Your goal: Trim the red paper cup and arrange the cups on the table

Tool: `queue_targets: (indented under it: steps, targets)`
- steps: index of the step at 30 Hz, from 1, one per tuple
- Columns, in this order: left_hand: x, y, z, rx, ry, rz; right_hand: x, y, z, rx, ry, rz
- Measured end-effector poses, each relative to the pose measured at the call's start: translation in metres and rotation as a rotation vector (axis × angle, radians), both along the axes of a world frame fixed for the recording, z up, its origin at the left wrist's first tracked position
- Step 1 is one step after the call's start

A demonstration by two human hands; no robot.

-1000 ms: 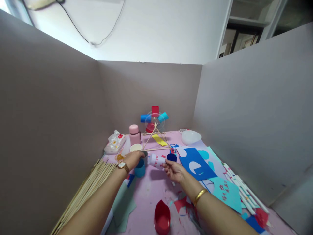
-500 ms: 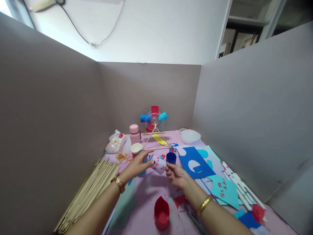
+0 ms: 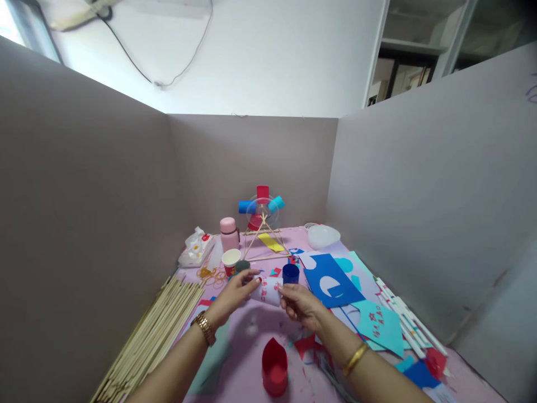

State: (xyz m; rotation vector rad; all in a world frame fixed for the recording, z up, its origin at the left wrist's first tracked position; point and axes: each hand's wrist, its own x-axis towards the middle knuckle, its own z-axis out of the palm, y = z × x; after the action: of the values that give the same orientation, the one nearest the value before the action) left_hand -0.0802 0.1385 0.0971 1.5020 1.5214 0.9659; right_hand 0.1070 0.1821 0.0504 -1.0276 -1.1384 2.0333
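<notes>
1. White paper with red writing (image 3: pixel 267 292), head view: held up above the pink tabletop (image 3: pixel 251 341), between both hands.
2. Left hand (image 3: pixel 231 296): thumb and fingers pinch the paper's left end.
3. Right hand (image 3: pixel 302 307): thumb and forefinger grip its right end, the other fingers curled.
4. Surroundings: dark-blue cylinder (image 3: pixel 290 275) just beyond the right hand; grey-green cylinder (image 3: pixel 242 266) beyond the left; red cylinder (image 3: pixel 274 372) upright, nearer the viewer.

left hand (image 3: pixel 233 295) + right hand (image 3: pixel 302 307) | hold white paper (image 3: pixel 267 292) | red cup (image 3: pixel 275 376) nearer camera
</notes>
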Motion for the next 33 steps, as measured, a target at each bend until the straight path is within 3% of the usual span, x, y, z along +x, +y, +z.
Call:
queue_targets:
  steps: [6, 18, 23, 28, 33]
  targets:
    - [0.003, 0.0, -0.003, -0.043, -0.066, 0.073, 0.0, 0.0, -0.007, 0.081, -0.082, 0.041]
    - [0.017, -0.014, -0.033, 0.198, -0.184, 0.157, 0.005, 0.009, -0.007, 0.288, -0.259, -0.051]
    - [0.015, -0.022, -0.045, 0.33, -0.243, 0.358, -0.001, 0.021, -0.003, 0.487, -0.408, -0.058]
    - [0.008, -0.036, -0.06, 0.405, -0.303, 0.633, -0.027, 0.03, 0.0, 0.728, -0.591, -0.018]
    - [0.005, -0.058, -0.076, 0.373, -0.334, 0.729, -0.034, 0.035, 0.014, 0.919, -0.729, -0.013]
